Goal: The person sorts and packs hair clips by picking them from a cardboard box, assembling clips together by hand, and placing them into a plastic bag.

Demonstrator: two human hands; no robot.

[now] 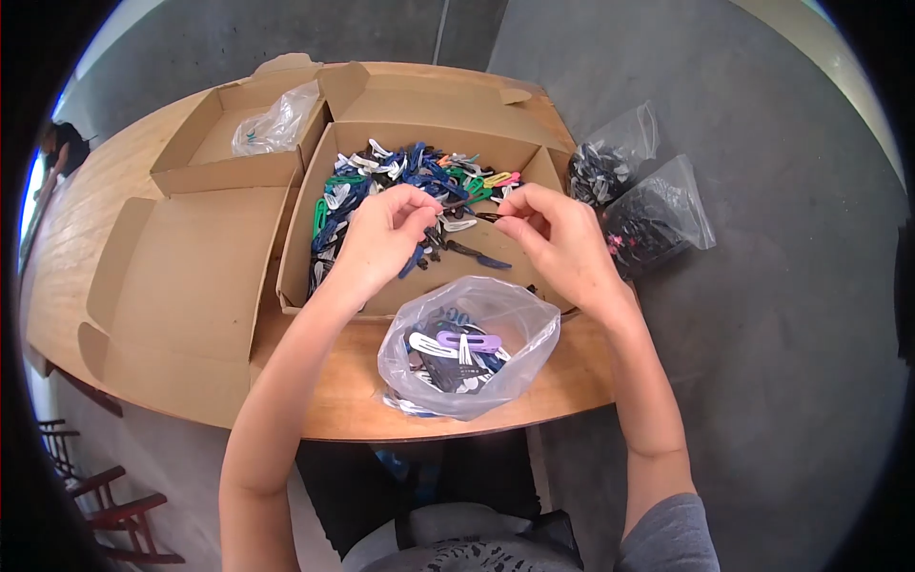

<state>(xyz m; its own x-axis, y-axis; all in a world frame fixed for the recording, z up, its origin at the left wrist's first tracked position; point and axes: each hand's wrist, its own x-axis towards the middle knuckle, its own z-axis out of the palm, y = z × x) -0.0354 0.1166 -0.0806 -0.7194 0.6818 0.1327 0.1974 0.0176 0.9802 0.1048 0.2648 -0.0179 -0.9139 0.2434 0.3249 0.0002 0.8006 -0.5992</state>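
Observation:
A cardboard box (534, 162) holds a heap of hair clips (419, 167) in blue, white, black, green and other colours. Over the heap, my left hand (386, 229) pinches something small that I cannot make out. My right hand (553, 234), a little to its right, has thumb and forefinger closed on a dark clip (487, 216). Below both hands lies a dark and blue clip (479, 255) on the box floor. Nearer to me stands an open plastic bag (524, 334) with white, purple and dark clips inside.
At the upper left, a smaller cardboard box (224, 167) with its lid open contains a clear plastic bag (278, 122). Two bags of dark clips (600, 170) (653, 219) stand at the right. A person (67, 151) is at the far left, above red chairs (124, 515).

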